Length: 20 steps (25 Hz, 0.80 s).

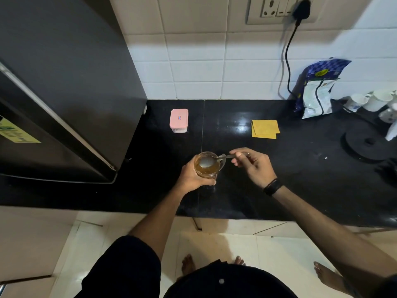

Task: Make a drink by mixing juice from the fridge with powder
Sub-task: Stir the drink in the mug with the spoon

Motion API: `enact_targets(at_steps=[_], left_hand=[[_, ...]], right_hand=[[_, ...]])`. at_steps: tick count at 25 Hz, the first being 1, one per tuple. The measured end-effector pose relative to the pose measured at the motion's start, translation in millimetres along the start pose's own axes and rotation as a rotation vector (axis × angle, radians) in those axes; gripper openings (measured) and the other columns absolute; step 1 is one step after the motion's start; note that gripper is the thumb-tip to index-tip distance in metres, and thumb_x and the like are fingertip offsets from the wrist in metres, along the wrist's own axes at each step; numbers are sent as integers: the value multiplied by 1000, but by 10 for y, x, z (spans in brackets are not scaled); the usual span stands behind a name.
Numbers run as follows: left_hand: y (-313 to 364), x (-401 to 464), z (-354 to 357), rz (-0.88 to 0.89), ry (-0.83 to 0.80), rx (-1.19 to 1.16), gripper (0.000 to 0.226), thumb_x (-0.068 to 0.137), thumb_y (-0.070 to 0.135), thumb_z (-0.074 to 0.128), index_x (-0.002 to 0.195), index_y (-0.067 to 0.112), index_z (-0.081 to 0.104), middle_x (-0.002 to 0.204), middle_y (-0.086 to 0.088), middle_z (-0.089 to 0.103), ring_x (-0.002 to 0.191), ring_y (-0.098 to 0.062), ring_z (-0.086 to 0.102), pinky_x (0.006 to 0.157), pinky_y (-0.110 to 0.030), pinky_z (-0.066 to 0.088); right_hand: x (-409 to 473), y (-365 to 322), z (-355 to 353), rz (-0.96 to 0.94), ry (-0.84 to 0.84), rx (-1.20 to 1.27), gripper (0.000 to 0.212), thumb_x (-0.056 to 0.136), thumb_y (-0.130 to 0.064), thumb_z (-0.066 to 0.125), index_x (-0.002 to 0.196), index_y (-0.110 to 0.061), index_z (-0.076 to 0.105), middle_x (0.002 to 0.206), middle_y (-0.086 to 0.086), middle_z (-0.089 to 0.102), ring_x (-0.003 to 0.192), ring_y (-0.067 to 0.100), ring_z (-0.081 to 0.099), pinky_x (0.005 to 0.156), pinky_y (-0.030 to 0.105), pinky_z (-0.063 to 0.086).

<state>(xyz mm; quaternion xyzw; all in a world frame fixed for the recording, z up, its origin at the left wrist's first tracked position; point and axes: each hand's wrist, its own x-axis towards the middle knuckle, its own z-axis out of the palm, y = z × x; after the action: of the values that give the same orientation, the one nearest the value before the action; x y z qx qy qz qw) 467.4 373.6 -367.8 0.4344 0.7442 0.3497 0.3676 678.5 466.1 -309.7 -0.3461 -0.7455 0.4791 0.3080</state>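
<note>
Head view: the left hand (194,179) grips a glass mug (208,165) of amber juice standing on the black worktop (300,168), near its front edge. The right hand (254,166) pinches a spoon (214,161) whose bowl, carrying pale powder, sits at the mug's mouth. The likely risks — powder tipped over the rim, or juice slopped out by hard stirring. The pink-lidded container (179,121) stands shut well behind.

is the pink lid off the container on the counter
No, the pink lid sits closed on the small container near the fridge, apart from both hands.
</note>
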Motion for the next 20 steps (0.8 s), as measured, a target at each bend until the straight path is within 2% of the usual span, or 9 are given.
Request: enact_targets(at_steps=[2,4,6,8,11,15,17,20], left_hand=[[-1,-3,1,0,0,-2,92,41,29,96,124,31,57,116,13,66,111,-4,61,100,-31,51],[-4,-6,-4,10,-10,-9,94,41,30,96,126,30,56,118,13,66,114,-6,61,102,-33,50],[-10,-11,-16,27,-27,-20,95,43,28,96,129,29,55,121,12,65,116,-6,60,104,-34,48],[-12,-17,-23,39,-31,-25,95,45,26,96,131,29,55,121,12,65,116,-4,60,104,-32,48],[-13,-18,-22,20,-11,-30,94,43,27,97,128,28,57,118,12,66,112,-3,62,101,-30,50],[22,-22,-18,-5,-3,-22,89,44,24,97,124,30,59,114,15,67,109,-2,62,94,-21,50],[28,-23,-19,-4,-13,-21,88,46,23,97,124,30,58,115,16,65,110,-2,60,89,-16,46],[25,-25,-18,-5,-11,-21,90,44,23,97,124,31,57,115,15,65,110,-3,60,91,-20,48]], right_hand=[[50,-24,53,-203,-74,-267,23,100,-18,51,114,-13,69,103,0,72,92,8,67,83,21,53],[132,-115,143,-293,-169,-499,22,100,-20,50,114,-14,67,105,1,70,95,10,64,85,24,51],[208,-256,256,-246,-260,-645,17,99,-20,49,108,-15,63,99,2,67,87,13,61,80,28,52],[288,-364,327,-139,-308,-674,12,98,-19,49,98,-16,61,92,2,65,80,14,61,72,30,54],[405,-373,325,128,-251,-506,18,95,-12,50,88,-20,65,82,0,68,72,11,65,62,22,53],[423,-371,188,429,-67,-91,22,94,-5,51,89,-7,72,76,9,71,61,11,63,54,18,49],[374,-343,122,501,-14,83,21,95,-5,50,90,-5,71,73,10,69,61,15,63,55,20,50],[242,-225,44,505,17,256,22,98,-5,48,94,-5,69,76,12,70,67,19,63,62,26,52]])
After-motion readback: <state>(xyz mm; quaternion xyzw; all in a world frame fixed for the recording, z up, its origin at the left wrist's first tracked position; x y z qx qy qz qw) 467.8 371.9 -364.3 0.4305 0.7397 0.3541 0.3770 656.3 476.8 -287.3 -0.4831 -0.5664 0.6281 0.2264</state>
